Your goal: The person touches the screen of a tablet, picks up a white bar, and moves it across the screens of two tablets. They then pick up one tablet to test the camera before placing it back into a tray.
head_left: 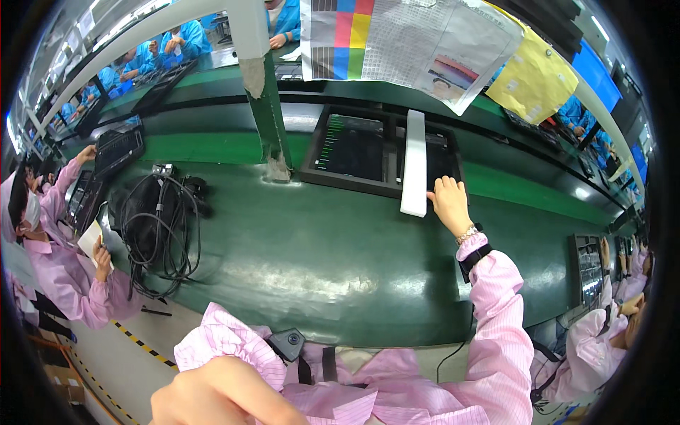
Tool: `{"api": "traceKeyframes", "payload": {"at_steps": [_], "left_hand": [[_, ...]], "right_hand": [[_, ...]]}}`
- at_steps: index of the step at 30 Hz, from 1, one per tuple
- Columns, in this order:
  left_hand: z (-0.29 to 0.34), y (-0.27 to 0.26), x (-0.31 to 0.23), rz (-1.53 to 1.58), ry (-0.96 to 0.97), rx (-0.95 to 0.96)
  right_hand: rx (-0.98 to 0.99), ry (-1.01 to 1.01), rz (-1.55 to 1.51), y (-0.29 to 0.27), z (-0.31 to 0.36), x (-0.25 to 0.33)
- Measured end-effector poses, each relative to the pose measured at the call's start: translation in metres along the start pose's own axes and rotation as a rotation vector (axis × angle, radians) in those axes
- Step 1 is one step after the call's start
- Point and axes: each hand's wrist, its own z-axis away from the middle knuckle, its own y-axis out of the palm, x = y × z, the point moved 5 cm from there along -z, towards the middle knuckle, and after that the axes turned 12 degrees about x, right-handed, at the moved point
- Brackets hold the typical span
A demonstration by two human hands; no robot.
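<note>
My right hand [450, 202] reaches to the near right corner of a black tray [354, 185] on the green bench. Its fingers bend over the tray's rim, and the thumb points at a long white foam strip [414, 163], seemingly touching its side. That strip lies across the tray and sticks out past its near edge. Inside the tray are dark flat panels [354, 147]; the left one has a row of green marks. My left hand [223, 397] is raised close to the camera at the lower edge, away from the bench, with its fingers hidden.
Coiled black cables [159, 227] lie on a dark bundle at left on the bench [297, 241]. A green post [268, 120] stands behind it, and printed sheets [411, 42] hang above. Co-workers in pink [78, 276] sit at both sides; others in blue work across.
</note>
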Motion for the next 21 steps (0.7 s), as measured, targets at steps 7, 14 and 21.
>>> {"api": "traceKeyframes", "payload": {"at_steps": [7, 14, 21], "left_hand": [[0.012, 0.018, 0.004, -0.201, 0.161, -0.29], [0.031, 0.0, -0.002, 0.084, 0.48, -0.158], [0.018, 0.001, 0.028, -0.214, -0.277, -0.002]], "right_hand": [[-0.078, 0.049, 0.054, 0.02, -0.028, -0.001], [-0.138, 0.182, 0.148, 0.027, -0.049, 0.0], [-0.085, -0.071, -0.034, -0.01, -0.039, 0.06]]}}
